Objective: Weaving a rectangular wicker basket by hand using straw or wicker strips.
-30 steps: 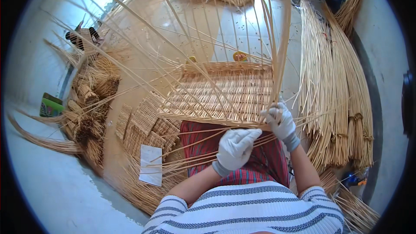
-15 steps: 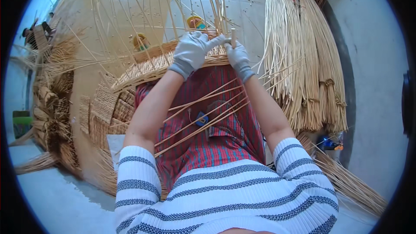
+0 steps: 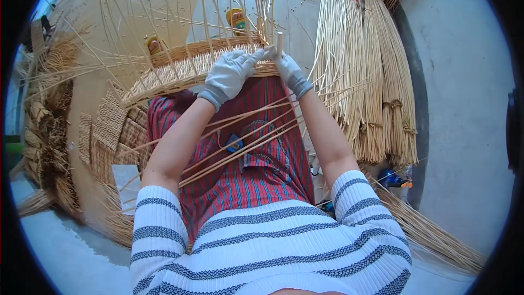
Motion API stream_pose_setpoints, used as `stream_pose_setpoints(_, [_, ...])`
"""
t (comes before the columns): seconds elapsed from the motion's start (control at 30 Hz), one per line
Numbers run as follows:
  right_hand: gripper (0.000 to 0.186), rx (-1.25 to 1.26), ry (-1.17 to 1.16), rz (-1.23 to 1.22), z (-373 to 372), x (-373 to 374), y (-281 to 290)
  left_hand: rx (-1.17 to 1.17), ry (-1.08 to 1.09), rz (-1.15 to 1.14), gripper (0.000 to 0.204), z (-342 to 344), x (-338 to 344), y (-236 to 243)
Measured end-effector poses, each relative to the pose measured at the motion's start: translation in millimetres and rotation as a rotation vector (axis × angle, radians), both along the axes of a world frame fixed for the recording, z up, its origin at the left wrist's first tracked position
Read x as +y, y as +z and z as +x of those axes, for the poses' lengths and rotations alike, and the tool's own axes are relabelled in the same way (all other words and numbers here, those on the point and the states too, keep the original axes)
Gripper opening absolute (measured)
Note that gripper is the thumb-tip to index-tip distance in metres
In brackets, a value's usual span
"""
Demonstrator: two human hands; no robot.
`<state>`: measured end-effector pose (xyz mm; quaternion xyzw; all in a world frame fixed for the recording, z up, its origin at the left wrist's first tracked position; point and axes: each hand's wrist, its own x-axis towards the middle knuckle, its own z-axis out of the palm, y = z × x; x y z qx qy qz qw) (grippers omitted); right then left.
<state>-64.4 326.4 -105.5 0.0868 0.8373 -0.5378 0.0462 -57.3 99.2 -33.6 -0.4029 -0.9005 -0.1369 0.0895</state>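
A half-woven wicker basket (image 3: 177,71) lies across my lap, its long loose stakes (image 3: 204,5) standing up and away from me. My left hand (image 3: 227,75), in a pale glove, is closed at the basket's right part, its fingertips pinching at the weave. My gloved right hand (image 3: 288,70) is closed round the right-hand corner, close beside the left fingertips. A short, thick wooden stick (image 3: 279,43) stands upright out of the right hand's grip. What the fingertips pinch is mostly hidden. Several thin wicker rods (image 3: 240,155) cross my red striped apron (image 3: 262,188) beneath my forearms.
Long bundles of pale wicker rods (image 3: 387,76) lie on the right floor. Woven panels (image 3: 112,123) and darker bundles (image 3: 49,147) lie at the left. Beyond the basket are two yellow slippers with feet, one slipper (image 3: 236,19) farther right. A small blue item (image 3: 234,143) rests on the apron.
The whole view has shifted, so most things sit farther left. Both hands have come slightly nearer to me along the basket's corner and remain closed; the wooden stick stays upright in the right hand.
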Motion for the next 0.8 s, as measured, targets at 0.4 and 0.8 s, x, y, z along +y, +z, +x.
stream_pose_setpoints(0.4, [0.071, -0.012, 0.12, -0.732, 14.7, 19.1, -6.2, -0.012, 0.158, -0.21, 0.056, 29.2, 13.7, -18.8])
stream_pose_setpoints(0.8, [0.049, 0.11, 0.036, -0.649, -29.5, -10.8, 63.1, -0.063, 0.278, -0.104, 0.056, 22.0, 80.4, -2.0])
